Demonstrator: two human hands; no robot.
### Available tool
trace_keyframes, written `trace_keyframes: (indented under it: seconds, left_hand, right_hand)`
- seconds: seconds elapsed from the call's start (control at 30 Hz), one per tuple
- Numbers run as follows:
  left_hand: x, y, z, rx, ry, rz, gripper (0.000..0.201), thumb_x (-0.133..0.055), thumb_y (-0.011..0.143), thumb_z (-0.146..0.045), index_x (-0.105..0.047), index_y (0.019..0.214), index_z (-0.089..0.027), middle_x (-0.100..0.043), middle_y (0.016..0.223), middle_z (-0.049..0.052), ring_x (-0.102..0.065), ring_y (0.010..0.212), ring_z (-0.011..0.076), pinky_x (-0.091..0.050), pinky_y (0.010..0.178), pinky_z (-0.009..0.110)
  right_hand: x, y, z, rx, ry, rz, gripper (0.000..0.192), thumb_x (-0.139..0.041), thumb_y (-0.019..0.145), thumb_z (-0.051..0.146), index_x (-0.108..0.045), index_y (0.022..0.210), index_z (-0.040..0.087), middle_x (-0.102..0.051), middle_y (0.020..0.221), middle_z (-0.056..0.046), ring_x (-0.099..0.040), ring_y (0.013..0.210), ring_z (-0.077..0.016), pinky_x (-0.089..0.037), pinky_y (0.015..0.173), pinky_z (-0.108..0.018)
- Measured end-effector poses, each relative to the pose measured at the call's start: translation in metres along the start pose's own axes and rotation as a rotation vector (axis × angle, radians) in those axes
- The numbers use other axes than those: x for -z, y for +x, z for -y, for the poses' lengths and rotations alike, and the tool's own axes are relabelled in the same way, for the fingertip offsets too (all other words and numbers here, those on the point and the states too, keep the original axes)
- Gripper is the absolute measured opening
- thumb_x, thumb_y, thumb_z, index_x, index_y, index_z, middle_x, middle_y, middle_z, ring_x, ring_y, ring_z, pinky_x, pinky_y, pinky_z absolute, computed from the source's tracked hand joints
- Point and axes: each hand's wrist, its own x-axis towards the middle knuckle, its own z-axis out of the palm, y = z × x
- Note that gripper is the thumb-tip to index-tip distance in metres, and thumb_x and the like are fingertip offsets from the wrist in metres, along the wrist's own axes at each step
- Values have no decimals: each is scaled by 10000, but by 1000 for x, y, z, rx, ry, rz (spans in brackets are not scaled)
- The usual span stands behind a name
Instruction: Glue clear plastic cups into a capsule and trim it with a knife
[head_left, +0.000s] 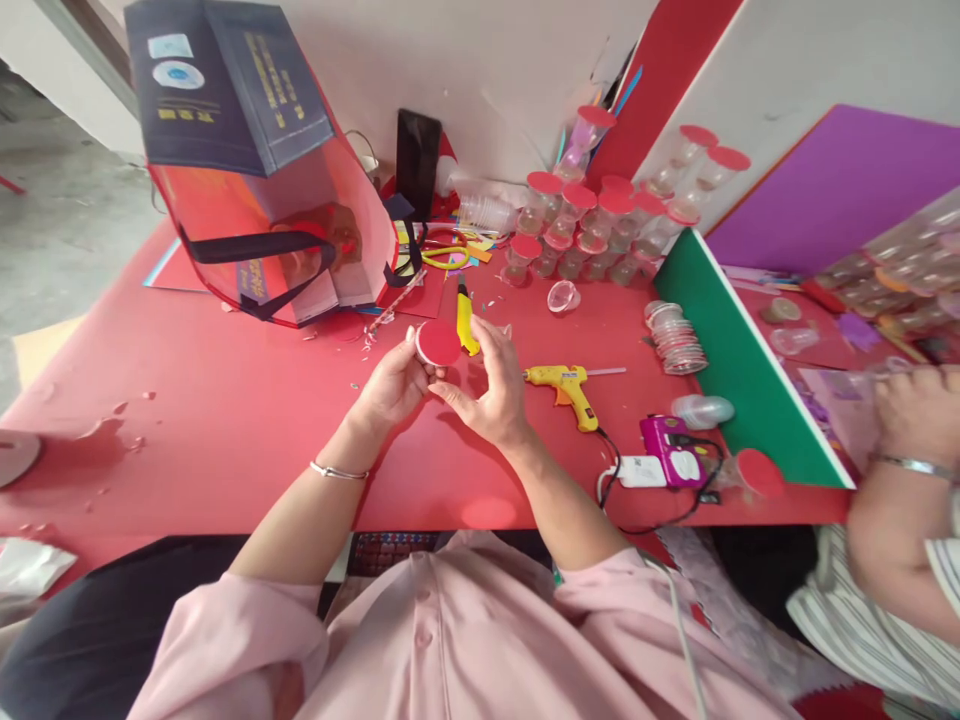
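My left hand (pixel 396 378) pinches a round lid topped with a red disc (pixel 439 343), holding it above the red table. Just right of the lid is my right hand (pixel 491 390), its fingers and thumb spread apart with nothing between them. A yellow utility knife (pixel 466 325) lies behind the hands. Further right, a yellow hot glue gun (pixel 568 388) rests on its side with a glue stick poking from its back. A loose clear plastic lid (pixel 563 297) sits beyond it.
Several red-capped clear plastic cup pairs (pixel 577 215) stand stacked at the back. A big open bag (pixel 262 200) occupies the back left. A green divider (pixel 757 350) bounds the right side, past stacked lids (pixel 675 338) and a purple power strip (pixel 673 452). A co-worker's hand (pixel 919 415) is beyond.
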Motion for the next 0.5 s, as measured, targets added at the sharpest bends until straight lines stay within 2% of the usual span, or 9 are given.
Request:
trace_keyframes:
  seconds: [0.1, 0.23, 0.37, 0.5]
  left_hand:
    - [-1, -1, 7, -55, 118, 41, 512, -815, 862, -656, -731, 844, -151, -712, 705, 42, -657, 590, 133, -506, 509, 218]
    - [-7, -6, 10, -109, 194, 71, 544, -853, 813, -680, -773, 876, -145, -729, 741, 45, -657, 622, 130, -550, 597, 242]
    - [-9, -8, 9, -133, 209, -5, 529, -890, 779, -660, -755, 884, -159, -728, 738, 34, -654, 612, 134, -549, 604, 257]
    - [-3, -5, 8, -259, 344, -78, 512, -936, 740, -618, -737, 835, -157, -707, 725, 23, -620, 618, 109, -499, 593, 218]
  right_hand:
    - [0, 0, 0, -22, 95, 25, 883, -737, 957, 635, -335, 1680, 329, -587, 1594, -139, -574, 1475, -331, -505, 1222, -557]
    - [2, -1, 1, -83, 219, 54, 809, -784, 946, 574, -424, 1638, 357, -676, 1496, -99, -655, 1366, -298, -534, 1187, -509]
    - [5, 0, 1, -185, 282, 65, 773, -800, 939, 542, -468, 1616, 369, -646, 1544, -86, -633, 1390, -301, -528, 1197, -517]
    - [4, -1, 1, -346, 442, 138, 861, -840, 894, 557, -443, 1635, 374, -571, 1618, -96, -591, 1447, -309, -596, 1129, -490]
